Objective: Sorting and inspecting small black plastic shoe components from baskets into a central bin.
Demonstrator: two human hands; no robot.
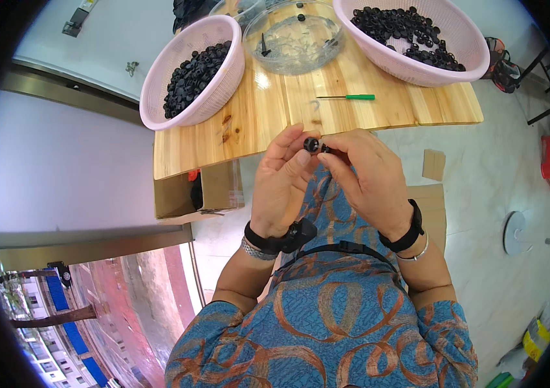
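L hand (281, 178) has its grip pinched on a round black part (311, 144); R hand (369, 174) has its grip clamped on a smaller black piece (325, 149), just beside it; can't tell if the two touch. Both are held approx. mid-length along the bench's (391, 113) near edge, above the lap. Step in hand looks like mating the sm. piece w/ the round one, prob. still at lining-up; next move calls for a steady L hold & a light, straight R push, w/o letting the sm. piece slip. Farther out, a green-handled screwdriver (360, 97) lies in from the near edge; clear dish (294, 48) twd. far edge; pink basket (223, 97) of blk parts at L edge, 2nd basket (411, 74) twd. far R corner.
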